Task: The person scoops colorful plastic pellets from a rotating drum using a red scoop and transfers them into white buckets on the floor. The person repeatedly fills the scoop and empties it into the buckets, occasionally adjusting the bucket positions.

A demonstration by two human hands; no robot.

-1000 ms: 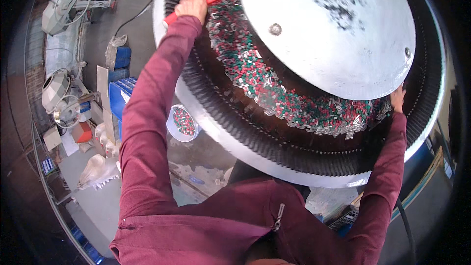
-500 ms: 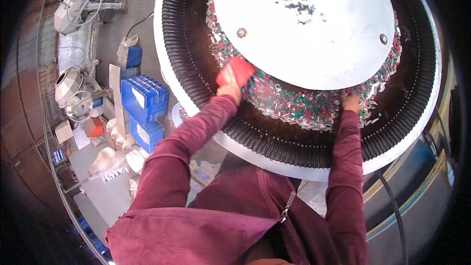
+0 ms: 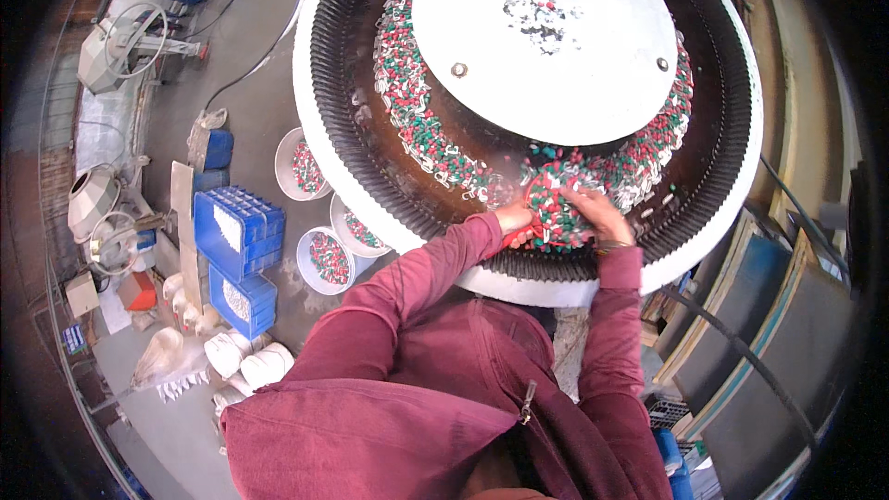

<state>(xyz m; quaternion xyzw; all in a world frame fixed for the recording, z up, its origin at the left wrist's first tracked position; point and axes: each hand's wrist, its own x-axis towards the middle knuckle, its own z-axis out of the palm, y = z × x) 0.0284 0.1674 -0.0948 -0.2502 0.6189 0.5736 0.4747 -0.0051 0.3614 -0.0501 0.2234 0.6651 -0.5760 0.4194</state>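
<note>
My left hand (image 3: 516,220) grips a red scoop (image 3: 531,193), mostly hidden under a heap of small red, green and white pieces (image 3: 557,213). On the heap's right side, my right hand (image 3: 604,213) lies with its fingers stretched out against the pieces, grasping nothing that I can see. Both hands are over the near side of a large round bowl (image 3: 519,291) with a white rim and a black ribbed inner ring. More pieces (image 3: 407,120) lie in a band on its brown floor around a white round cover (image 3: 546,83), with a bare gap left of my hands.
White buckets of similar pieces (image 3: 324,261) stand on the floor left of the bowl. Beyond them are blue crates (image 3: 259,231) and white sacks (image 3: 267,364). Panels (image 3: 722,268) lean at the right, with a dark hose (image 3: 741,356) hanging by them.
The red scoop has swept rightward along the near side, gathering pieces and baring the floor behind it. My two hands have come together at the heap. The view has shifted.
</note>
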